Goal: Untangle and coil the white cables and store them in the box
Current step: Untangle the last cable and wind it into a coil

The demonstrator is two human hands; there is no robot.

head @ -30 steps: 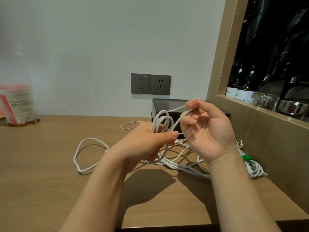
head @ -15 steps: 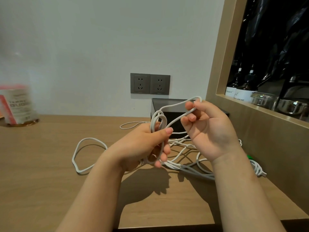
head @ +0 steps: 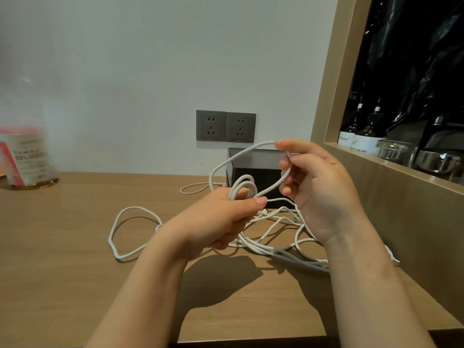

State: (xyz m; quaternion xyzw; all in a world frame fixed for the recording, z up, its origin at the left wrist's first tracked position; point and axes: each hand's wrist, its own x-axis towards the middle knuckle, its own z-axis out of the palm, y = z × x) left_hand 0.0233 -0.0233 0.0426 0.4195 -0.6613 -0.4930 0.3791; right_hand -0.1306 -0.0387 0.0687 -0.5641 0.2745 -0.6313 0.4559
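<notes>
Gripped a small coil [head: 244, 188] of white cable in the left hand [head: 216, 222], fingers curled round its lower part, thumb pressed flat across the front. Pinched a wide loop [head: 233, 158] of the same cable between thumb and bent fingertips of the right hand [head: 319, 189], raised beside the left and a little higher. Held both hands above the wooden table [head: 75, 259], apart from each other but joined by the strand. Had the rest of the cable lying as a loose tangle [head: 271, 237] on the table, under and between the wrists, with one big slack loop trailing out to the left and a plug end poking out by the right forearm. Behind the tangle, against the wall, stood a dark box [head: 253, 172], its inside too dim to make out. Above that, two grey sockets [head: 226, 126]. Far left, a blurred tub [head: 25, 156] with red print; to the right, dark bottles [head: 361, 136] on a shelf.
</notes>
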